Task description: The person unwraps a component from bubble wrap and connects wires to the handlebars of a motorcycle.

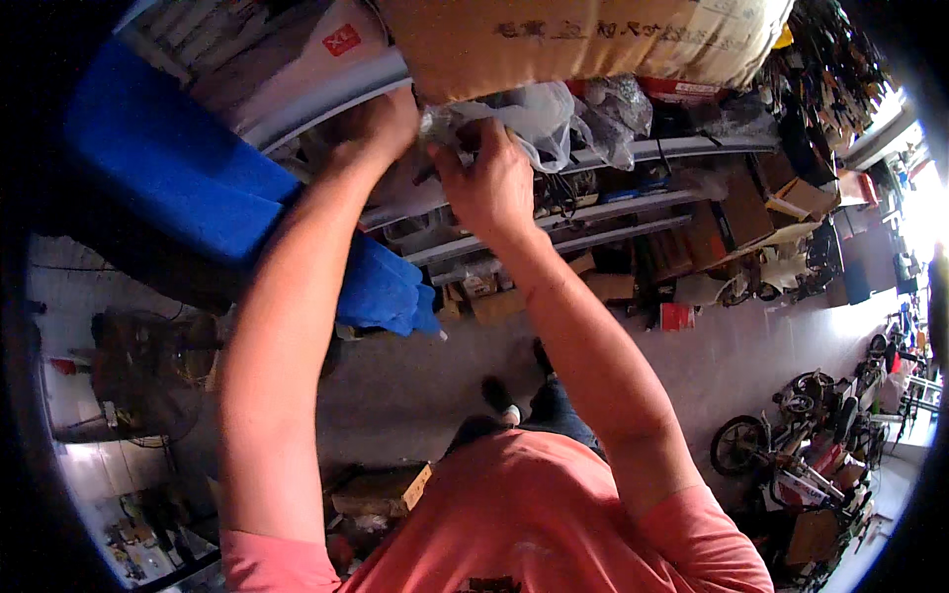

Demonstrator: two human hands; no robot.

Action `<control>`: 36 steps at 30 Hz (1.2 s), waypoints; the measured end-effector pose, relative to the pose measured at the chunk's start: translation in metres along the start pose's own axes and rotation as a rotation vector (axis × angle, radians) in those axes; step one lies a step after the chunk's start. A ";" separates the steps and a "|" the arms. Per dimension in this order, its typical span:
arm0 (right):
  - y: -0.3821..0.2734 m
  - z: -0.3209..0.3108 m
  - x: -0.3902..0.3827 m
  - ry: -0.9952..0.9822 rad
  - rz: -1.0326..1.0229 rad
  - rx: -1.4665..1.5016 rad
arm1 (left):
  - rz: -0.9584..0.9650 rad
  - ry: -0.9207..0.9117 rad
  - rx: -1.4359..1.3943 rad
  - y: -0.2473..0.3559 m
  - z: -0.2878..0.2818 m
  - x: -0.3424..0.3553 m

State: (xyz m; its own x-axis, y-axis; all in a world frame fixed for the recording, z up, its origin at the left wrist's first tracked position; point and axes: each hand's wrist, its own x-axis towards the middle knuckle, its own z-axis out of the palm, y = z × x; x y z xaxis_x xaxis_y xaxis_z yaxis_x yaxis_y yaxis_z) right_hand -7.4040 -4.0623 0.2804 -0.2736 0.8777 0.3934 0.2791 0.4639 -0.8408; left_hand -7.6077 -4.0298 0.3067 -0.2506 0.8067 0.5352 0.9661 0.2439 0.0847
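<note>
My right hand (491, 188) reaches up to a metal shelf, its fingers bent against the near edge of a clear plastic bag (544, 117). The fingers look closed on the bag, though the tips are partly covered by it. Just left of it, my left hand (388, 121) reaches in at the shelf's pale front edge (326, 104), below a large cardboard box (583, 44). Its fingers are in shadow and hidden, so what they touch does not show.
A blue cloth (178, 148) hangs at the left. Lower shelf levels (563, 219) hold cartons and small parts. More bubble-wrapped items (618, 119) lie right of the bag. A fan (148, 371) stands lower left, and bicycles (791, 425) stand on the floor at right.
</note>
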 end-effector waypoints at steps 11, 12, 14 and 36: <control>0.004 -0.010 0.016 -0.050 -0.091 -0.042 | 0.077 -0.350 0.133 -0.018 0.041 0.028; 0.001 -0.019 0.019 -0.062 -0.127 -0.017 | 0.115 -0.397 0.054 -0.021 0.027 0.021; 0.005 -0.028 0.038 0.194 -0.374 -0.071 | 0.191 -0.372 -0.252 -0.020 0.000 0.004; 0.019 -0.021 0.081 0.009 -0.095 0.037 | 0.080 -0.026 -0.649 0.075 -0.105 -0.278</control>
State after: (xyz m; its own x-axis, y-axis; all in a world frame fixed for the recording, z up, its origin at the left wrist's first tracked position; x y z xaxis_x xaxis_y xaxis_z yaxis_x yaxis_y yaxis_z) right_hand -7.4019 -3.9801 0.3038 -0.2892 0.8309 0.4753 0.2183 0.5407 -0.8124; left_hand -7.4590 -4.2921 0.2531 -0.1700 0.8238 0.5408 0.8208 -0.1853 0.5403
